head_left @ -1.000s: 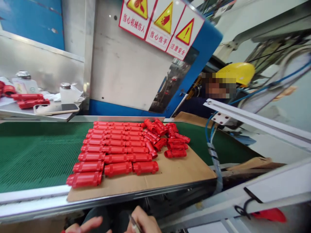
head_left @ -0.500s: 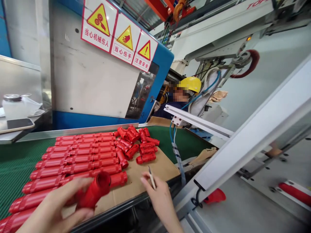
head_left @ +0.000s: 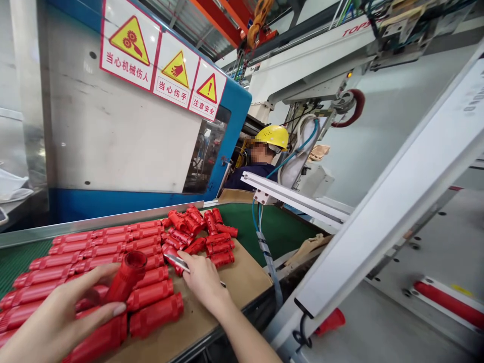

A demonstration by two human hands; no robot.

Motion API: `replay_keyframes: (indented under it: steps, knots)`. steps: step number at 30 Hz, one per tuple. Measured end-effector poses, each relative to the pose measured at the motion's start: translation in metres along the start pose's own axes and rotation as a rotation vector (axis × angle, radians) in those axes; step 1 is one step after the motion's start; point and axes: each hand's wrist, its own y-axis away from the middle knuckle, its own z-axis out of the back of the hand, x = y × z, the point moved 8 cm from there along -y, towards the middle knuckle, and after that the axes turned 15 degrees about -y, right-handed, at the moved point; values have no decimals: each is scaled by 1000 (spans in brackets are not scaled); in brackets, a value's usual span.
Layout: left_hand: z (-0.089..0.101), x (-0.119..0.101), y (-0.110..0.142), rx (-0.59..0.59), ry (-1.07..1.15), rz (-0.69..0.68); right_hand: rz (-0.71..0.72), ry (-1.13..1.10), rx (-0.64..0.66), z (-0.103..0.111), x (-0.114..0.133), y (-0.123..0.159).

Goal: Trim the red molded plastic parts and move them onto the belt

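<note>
My left hand (head_left: 56,317) grips red tube (head_left: 126,277) upright above cardboard sheet (head_left: 242,277). Right hand (head_left: 204,280) pinches thin blade (head_left: 177,261), reaching loose pile. Trimming step, I judge; next: blade to tube rim.

A green ribbed surface (head_left: 291,229) carries a cardboard sheet (head_left: 242,275) reaching its near edge. Red plastic tubes (head_left: 113,242) lie in rows on the sheet, with a loose heap (head_left: 200,232) toward the far right corner.

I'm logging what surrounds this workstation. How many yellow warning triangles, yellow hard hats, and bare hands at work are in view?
Yellow warning triangles: 3
Yellow hard hat: 1
Bare hands, left hand and right hand: 2
Total: 6
</note>
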Motion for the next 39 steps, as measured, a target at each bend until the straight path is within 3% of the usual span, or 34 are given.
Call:
replay_keyframes:
  steps: [4, 8, 12, 16, 19, 24, 29, 34, 39]
  knots:
    - [-29, -16, -18, 226, -278, -115, -54, 27, -41, 6, -13, -8]
    - [-61, -37, -32, 382, -360, -195, -119, 25, -89, 17, -32, -16]
    - [-104, -61, -42, 521, -407, -330, -209, 10, -153, 32, -61, -24]
    - [-145, -75, -40, 665, -428, -411, -263, -7, -182, 41, -81, -27]
    - [-159, -84, -29, 755, -416, -426, -277, -20, -179, 42, -85, -25]
    - [-139, -95, -6, 738, -360, -383, -274, -49, -182, 39, -82, -21]
    - [-125, -88, 1, 691, -483, -383, -255, -82, -195, 36, -80, -22]
    - [-150, -82, -22, 610, -631, -485, -205, -130, -230, 46, -79, -17]
    - [-188, -65, -28, 652, -747, -531, -179, -118, -361, 72, -78, 8]
